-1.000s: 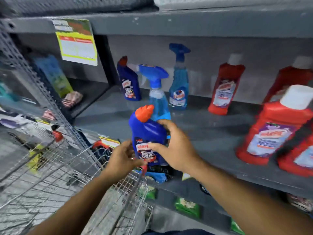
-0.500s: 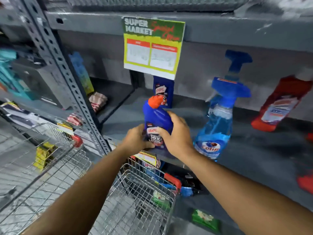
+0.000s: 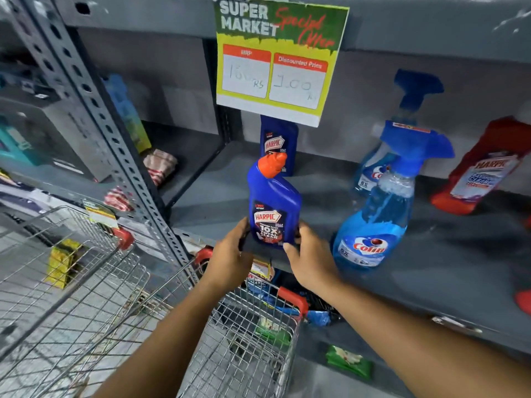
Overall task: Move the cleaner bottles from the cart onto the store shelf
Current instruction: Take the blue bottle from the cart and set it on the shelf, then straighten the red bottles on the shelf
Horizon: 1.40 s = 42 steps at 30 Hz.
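Both hands, left [image 3: 230,255] and right [image 3: 309,258], clasped the blue bottle's [image 3: 273,208] base at frame centre, on the shelf's [image 3: 431,268] front edge above the cart [image 3: 253,340]; rigid, probably slick plastic, best held low by its sides.

Both forearms bare, no sleeves or jewellery.

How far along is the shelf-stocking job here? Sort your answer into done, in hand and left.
Done: several cleaners already stand on the shelf, including a second blue Harpic bottle and a spray bottle.
In hand: both hands, left hand and right hand, hold the blue Harpic bottle at the shelf's front edge.
Left: the cart shows no clear bottles; what remains is uncertain.
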Each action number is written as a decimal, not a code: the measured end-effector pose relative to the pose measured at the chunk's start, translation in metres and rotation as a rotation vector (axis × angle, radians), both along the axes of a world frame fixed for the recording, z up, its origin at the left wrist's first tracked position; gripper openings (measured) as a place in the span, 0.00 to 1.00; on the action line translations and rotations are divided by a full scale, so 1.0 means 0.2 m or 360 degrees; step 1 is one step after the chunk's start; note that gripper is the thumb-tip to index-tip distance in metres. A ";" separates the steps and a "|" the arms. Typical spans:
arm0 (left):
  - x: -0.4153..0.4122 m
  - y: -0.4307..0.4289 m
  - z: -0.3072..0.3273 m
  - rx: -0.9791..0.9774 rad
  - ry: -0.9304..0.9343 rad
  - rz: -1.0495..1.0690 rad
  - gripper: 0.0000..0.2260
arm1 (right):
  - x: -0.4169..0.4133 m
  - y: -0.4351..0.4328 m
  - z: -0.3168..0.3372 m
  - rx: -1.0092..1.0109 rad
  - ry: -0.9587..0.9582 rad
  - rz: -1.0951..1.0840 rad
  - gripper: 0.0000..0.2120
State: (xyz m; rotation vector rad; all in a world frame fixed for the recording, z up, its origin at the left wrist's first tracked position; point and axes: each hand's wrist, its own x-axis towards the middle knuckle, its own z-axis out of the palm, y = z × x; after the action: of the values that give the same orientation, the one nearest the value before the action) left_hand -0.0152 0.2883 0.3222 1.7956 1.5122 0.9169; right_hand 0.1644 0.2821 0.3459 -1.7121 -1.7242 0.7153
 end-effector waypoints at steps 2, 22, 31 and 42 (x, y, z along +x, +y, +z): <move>-0.04 0.01 0.00 -0.0035 -0.0087 0.0056 0.34 | -0.05 0.03 0.01 0.0011 -0.0008 0.0016 0.15; 0.38 -0.33 -0.02 0.0532 0.0029 -0.0084 0.31 | 0.44 -0.44 -0.15 0.0451 0.0124 -0.0331 0.19; 0.76 -0.20 0.09 -0.0094 -0.0086 -0.0396 0.35 | 0.56 -0.31 -0.05 0.0116 0.0129 -0.0392 0.18; 0.78 -0.32 0.04 0.0067 -0.0079 -0.0002 0.27 | 0.68 -0.43 -0.04 0.0192 0.0168 -0.0502 0.32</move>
State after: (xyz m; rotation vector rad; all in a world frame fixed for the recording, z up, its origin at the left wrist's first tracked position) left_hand 0.1400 0.2236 0.3297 1.7898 1.4714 0.9922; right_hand 0.3013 0.1953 0.3375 -1.7740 -1.3561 0.5368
